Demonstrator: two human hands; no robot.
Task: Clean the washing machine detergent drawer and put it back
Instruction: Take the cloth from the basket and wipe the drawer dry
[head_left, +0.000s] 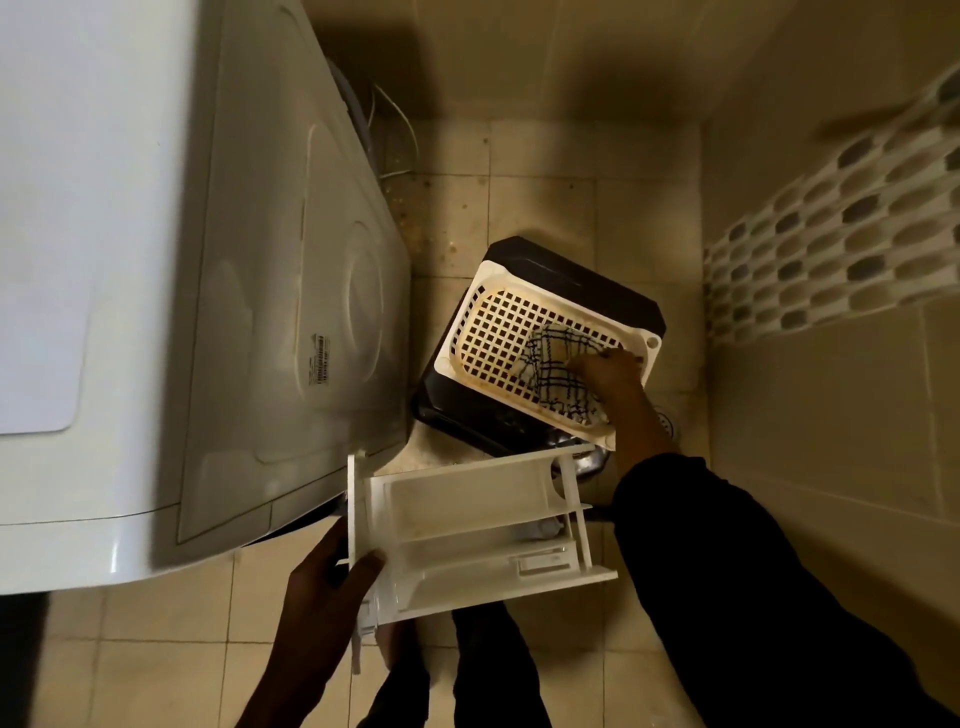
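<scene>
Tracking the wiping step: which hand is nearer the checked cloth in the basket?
Right. The right hand grips the checked cloth in the white basket; the left hand is well apart from it, holding the detergent drawer by its front end beside the washing machine.

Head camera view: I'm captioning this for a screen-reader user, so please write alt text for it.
A person's left hand holds a white detergent drawer by its front panel beside a white washing machine, while the right hand grips a checked cloth lying in a white perforated basket atop a dark bin on a tiled floor.
</scene>
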